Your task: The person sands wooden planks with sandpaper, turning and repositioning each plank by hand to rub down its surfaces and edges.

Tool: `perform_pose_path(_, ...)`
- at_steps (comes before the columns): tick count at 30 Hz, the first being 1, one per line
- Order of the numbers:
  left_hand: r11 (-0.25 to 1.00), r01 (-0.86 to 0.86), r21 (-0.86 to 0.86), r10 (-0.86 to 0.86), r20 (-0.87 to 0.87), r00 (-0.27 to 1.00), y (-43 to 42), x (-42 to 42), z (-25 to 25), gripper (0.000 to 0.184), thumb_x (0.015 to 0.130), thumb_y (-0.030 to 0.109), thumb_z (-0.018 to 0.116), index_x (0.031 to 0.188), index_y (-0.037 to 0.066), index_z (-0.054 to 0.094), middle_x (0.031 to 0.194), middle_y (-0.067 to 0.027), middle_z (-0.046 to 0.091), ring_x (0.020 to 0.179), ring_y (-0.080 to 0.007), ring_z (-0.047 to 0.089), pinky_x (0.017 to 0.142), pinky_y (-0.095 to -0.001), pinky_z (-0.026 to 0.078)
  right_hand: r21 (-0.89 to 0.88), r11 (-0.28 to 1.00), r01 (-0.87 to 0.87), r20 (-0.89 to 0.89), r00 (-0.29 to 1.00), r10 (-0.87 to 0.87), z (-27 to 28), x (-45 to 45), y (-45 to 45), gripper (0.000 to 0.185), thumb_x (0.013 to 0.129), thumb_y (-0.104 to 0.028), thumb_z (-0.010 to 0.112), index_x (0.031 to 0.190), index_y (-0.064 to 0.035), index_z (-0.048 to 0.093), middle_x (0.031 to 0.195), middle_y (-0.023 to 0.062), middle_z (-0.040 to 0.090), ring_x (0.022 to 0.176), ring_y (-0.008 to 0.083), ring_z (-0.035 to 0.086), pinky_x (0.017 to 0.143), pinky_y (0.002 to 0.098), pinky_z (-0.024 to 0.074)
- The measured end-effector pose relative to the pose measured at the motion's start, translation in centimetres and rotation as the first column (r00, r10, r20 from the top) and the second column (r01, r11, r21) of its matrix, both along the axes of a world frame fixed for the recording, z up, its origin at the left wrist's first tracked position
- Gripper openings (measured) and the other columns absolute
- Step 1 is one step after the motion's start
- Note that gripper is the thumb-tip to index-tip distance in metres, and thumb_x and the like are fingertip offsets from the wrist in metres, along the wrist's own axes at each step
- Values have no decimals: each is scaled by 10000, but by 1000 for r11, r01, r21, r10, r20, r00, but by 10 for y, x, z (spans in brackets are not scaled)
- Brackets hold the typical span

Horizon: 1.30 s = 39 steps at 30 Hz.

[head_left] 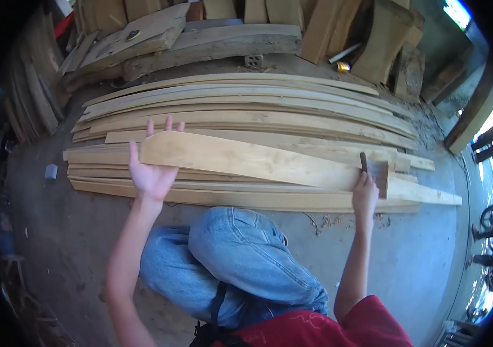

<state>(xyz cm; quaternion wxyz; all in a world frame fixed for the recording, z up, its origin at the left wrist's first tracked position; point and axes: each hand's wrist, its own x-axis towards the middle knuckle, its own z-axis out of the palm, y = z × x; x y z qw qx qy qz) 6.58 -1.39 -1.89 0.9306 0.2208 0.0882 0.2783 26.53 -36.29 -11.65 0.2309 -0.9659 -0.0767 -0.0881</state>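
A long pale wooden plank point(246, 157) lies tilted across the stack, its rounded left end over my left hand. My left hand point(153, 176) is palm up beneath that end, with fingers spread and tips showing past the far edge. Near the plank's right part, my right hand point(365, 192) is closed around a tool with a dark handle and a wide, flat brown head point(380, 178). That tool looks like a broad brush, but its exact kind is unclear. The head sits over the plank; I cannot tell whether it touches.
Several long boards point(246, 117) lie side by side on the concrete floor point(420, 248). Thick slabs point(223, 46) and upright planks stand along the back. A hollow brick point(253, 61) sits under one slab. People and motorbikes point(492, 217) are at the far right.
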Motion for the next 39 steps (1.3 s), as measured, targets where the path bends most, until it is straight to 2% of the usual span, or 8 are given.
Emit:
perform_pose_path(8,1000,13,-5,-13,-73,997,10,-2,-23,487,883,464,213,1292,213,295,1292,-94,362,1216,-252,313,1027,-406,211,236,343,-909,153,384,911,82,-112,274,336,787,-95,458,1109,0,469,1094,238,500,1065,448,415,937,507,284)
perform_pose_path(10,926,178,-334,4,480,877,24,-6,-45,499,861,518,262,1240,213,375,1190,-66,456,1127,-232,403,984,-399,275,194,250,-949,376,307,874,86,-153,311,327,796,-117,459,1088,30,465,1107,188,513,1084,417,416,969,486,255)
perform_pose_path(11,954,-242,178,215,158,964,13,-11,-50,517,859,537,248,1228,208,395,1199,-59,447,1115,-213,409,986,-395,277,216,260,-941,389,328,861,86,-165,316,338,772,-79,483,1089,39,463,1126,195,501,1117,391,396,983,473,243)
perform_pose_path(13,998,-64,16,66,-138,988,16,-12,-28,574,846,579,207,1263,213,356,1238,-52,415,1176,-227,355,1006,-392,248,35,160,-987,262,163,951,88,-143,298,407,725,-17,508,1124,35,443,1166,204,466,1145,390,363,995,468,225)
perform_pose_path(22,996,55,-64,-51,64,997,11,-4,-24,637,837,588,73,1329,221,241,1346,-49,303,1244,-286,254,1024,-485,174,415,896,-160,-175,952,252,59,-57,48,343,905,-103,289,1151,76,446,1161,193,499,1081,265,481,903,317,356)
perform_pose_path(23,996,45,-71,-40,63,997,12,-2,-26,631,839,585,78,1324,222,251,1344,-53,304,1242,-288,256,1024,-487,175,450,837,-312,168,950,264,48,-54,44,350,917,-153,309,1061,113,486,1023,236,559,939,291,552,801,339,410)
perform_pose_path(34,996,27,-85,-20,80,997,10,-3,-20,614,845,578,99,1315,220,267,1335,-63,313,1236,-293,268,1023,-489,185,469,697,-542,58,807,588,69,-83,110,348,892,-132,349,1181,42,433,1203,190,459,1177,367,356,979,392,271)
perform_pose_path(39,995,52,-79,-46,79,996,9,-6,-20,610,851,567,120,1326,207,247,1327,-55,323,1226,-290,283,1020,-482,200,30,623,-782,53,623,780,77,-77,106,589,798,-214,520,1313,-72,273,1342,97,313,1241,364,241,995,448,224)
